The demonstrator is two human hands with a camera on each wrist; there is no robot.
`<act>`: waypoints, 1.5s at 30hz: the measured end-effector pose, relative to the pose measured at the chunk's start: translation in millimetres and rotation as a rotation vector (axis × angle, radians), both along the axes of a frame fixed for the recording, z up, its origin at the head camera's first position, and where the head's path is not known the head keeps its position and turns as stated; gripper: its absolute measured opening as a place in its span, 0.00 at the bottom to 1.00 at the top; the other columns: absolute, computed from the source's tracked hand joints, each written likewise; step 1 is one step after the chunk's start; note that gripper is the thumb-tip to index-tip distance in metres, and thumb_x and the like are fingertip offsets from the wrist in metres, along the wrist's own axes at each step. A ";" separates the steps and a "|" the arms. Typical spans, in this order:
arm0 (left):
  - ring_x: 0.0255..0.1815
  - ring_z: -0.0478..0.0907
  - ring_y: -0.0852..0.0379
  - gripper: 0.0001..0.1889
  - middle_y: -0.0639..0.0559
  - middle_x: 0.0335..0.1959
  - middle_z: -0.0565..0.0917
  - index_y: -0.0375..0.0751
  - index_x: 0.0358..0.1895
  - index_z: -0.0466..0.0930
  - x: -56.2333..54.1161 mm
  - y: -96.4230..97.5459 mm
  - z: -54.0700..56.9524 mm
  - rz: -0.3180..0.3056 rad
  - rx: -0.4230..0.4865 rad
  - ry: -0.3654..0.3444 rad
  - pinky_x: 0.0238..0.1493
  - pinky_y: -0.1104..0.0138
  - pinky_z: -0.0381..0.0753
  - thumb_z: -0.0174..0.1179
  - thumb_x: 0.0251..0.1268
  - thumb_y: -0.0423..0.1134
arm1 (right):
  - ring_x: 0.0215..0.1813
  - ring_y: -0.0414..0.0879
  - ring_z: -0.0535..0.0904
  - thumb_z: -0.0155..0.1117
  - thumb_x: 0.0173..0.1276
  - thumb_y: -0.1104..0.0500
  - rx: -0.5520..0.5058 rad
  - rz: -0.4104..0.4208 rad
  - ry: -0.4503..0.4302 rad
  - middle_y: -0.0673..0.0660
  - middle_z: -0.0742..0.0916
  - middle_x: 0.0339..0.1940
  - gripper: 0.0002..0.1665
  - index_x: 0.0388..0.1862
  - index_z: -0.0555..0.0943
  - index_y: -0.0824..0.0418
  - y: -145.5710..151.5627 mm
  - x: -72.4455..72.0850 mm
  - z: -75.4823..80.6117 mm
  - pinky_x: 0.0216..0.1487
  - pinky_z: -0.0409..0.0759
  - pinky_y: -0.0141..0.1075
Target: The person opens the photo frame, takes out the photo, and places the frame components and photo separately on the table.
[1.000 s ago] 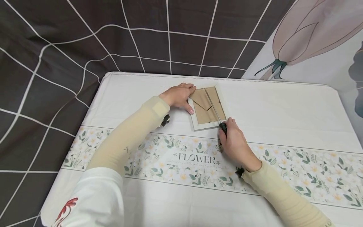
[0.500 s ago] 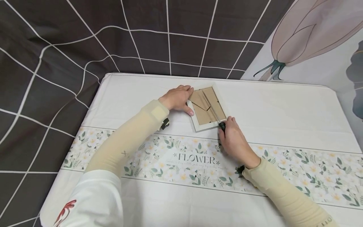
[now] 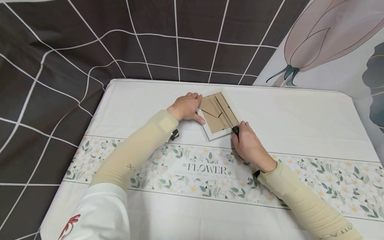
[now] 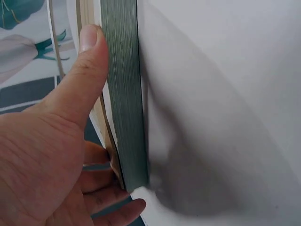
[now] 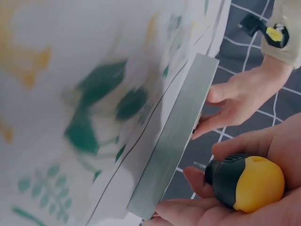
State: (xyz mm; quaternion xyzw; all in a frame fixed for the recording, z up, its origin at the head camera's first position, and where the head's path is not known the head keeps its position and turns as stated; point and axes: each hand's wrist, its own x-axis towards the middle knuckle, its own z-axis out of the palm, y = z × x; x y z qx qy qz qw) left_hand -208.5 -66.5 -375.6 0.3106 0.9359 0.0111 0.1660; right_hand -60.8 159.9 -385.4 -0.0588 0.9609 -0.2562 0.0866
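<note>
A small picture frame (image 3: 214, 136) lies face down on the table, its brown backing board (image 3: 223, 123) upward. In the head view my left hand (image 3: 186, 106) rests at its left side, thumb on the edge, fingers by the far left corner. The left wrist view has the thumb along the frame's grey-green side (image 4: 124, 94), with fingers past the corner. My right hand (image 3: 250, 141) grips a screwdriver (image 5: 258, 183) by its black and yellow handle. Its metal shaft reaches over the backing board toward the far edge; whether the tip touches anything cannot be told.
A white tablecloth (image 3: 288, 120) with a printed flower band (image 3: 168, 170) covers the table. Behind and to the left hangs a dark curtain (image 3: 150, 50) with white grid lines. A flower-printed panel (image 3: 318, 46) stands at the back right.
The picture frame has turned slightly counterclockwise, its far end moving left and its near end right. My left hand stays at its side. The right hand, still gripping the screwdriver, has shifted slightly forward.
</note>
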 end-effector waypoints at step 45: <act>0.42 0.79 0.46 0.44 0.44 0.38 0.84 0.38 0.34 0.87 30.9 13.8 -5.2 0.080 -0.072 0.215 0.45 0.58 0.79 0.57 0.44 0.83 | 0.68 0.76 0.66 0.47 0.76 0.65 0.068 0.091 0.123 0.76 0.78 0.42 0.13 0.48 0.67 0.78 21.8 -40.0 -5.3 0.69 0.65 0.62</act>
